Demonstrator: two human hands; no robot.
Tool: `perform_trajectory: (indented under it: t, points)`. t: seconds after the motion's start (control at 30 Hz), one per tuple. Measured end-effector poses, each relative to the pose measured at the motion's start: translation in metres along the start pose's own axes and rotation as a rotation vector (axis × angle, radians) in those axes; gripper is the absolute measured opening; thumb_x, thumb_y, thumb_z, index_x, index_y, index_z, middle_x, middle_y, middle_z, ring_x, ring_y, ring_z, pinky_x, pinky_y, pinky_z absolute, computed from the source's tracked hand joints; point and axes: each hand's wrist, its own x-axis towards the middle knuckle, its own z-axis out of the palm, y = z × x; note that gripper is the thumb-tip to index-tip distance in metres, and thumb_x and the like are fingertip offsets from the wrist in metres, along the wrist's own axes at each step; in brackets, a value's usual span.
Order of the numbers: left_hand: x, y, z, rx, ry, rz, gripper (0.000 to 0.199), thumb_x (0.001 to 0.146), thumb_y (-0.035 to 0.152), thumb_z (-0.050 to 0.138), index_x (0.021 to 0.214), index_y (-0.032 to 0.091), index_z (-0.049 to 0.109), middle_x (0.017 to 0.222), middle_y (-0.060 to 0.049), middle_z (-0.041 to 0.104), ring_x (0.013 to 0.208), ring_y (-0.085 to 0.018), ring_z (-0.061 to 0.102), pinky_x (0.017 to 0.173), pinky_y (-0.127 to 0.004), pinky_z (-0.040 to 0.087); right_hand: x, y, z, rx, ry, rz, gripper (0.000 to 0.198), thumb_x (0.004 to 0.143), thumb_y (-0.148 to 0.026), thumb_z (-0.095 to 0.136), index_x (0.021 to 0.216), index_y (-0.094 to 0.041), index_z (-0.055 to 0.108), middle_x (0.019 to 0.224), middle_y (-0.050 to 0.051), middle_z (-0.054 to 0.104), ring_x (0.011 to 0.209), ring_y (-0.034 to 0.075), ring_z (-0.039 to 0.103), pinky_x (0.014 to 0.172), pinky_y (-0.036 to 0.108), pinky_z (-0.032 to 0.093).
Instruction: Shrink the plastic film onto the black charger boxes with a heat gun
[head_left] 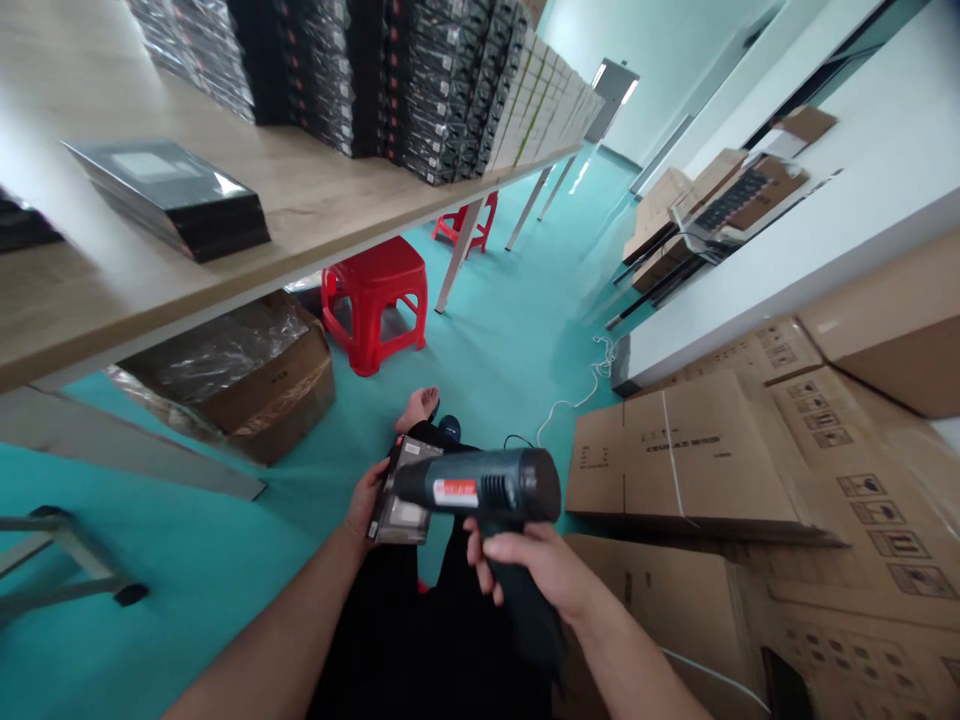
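Observation:
My right hand (525, 570) is wrapped round the handle of a dark heat gun (487, 482) with an orange and white label. Its nozzle points left, over a small dark box (400, 520) that looks wrapped in clear film. That box is in my left hand (365, 502), gripped along its left edge above my lap. The nozzle covers part of the box's face, and I cannot tell whether the two touch.
On the wooden table (315, 215) at left are a short stack of dark boxes (225, 215) and tall stacks of wrapped boxes (442, 90). Beneath it are an open carton (277, 380) and a red stool (379, 275). Large cartons (675, 440) line the right; a white cord (574, 403) crosses the floor.

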Motion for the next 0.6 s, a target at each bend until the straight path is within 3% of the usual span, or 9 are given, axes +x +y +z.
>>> perform_trajectory:
  t: [0.1, 0.3, 0.5, 0.6]
  points:
    - [-0.004, 0.000, 0.001, 0.068, -0.039, -0.059, 0.031, 0.083, 0.029, 0.052, 0.104, 0.009, 0.063, 0.073, -0.009, 0.073, 0.063, -0.025, 0.069, 0.060, -0.035, 0.056, 0.019, -0.004, 0.003, 0.121, 0.116, -0.125, 0.028, 0.074, -0.026, 0.061, 0.099, -0.012, 0.063, 0.080, 0.007, 0.067, 0.058, 0.015, 0.061, 0.048, 0.026, 0.049]
    - [-0.008, 0.004, 0.004, 0.074, -0.106, -0.106, 0.036, 0.081, 0.034, 0.054, 0.102, 0.006, 0.064, 0.083, -0.015, 0.073, 0.071, -0.028, 0.070, 0.068, -0.040, 0.056, 0.029, -0.009, -0.005, 0.140, 0.293, -0.163, 0.028, 0.071, -0.028, 0.065, 0.094, -0.012, 0.063, 0.075, 0.006, 0.067, 0.056, 0.015, 0.060, 0.045, 0.024, 0.048]
    - [-0.003, 0.003, 0.002, 0.073, -0.093, -0.107, 0.034, 0.081, 0.033, 0.054, 0.101, 0.007, 0.064, 0.079, -0.014, 0.073, 0.070, -0.028, 0.070, 0.064, -0.038, 0.057, 0.025, -0.007, -0.011, 0.106, 0.133, -0.132, 0.027, 0.074, -0.027, 0.064, 0.096, -0.012, 0.063, 0.077, 0.006, 0.067, 0.057, 0.015, 0.061, 0.046, 0.025, 0.049]
    - [-0.005, 0.003, -0.001, 0.068, -0.083, -0.092, 0.035, 0.081, 0.033, 0.054, 0.100, 0.006, 0.065, 0.074, -0.013, 0.072, 0.071, -0.029, 0.070, 0.065, -0.039, 0.057, 0.028, -0.008, -0.025, 0.065, 0.211, -0.130, 0.027, 0.074, -0.026, 0.063, 0.098, -0.012, 0.062, 0.079, 0.006, 0.067, 0.058, 0.015, 0.061, 0.048, 0.025, 0.050]
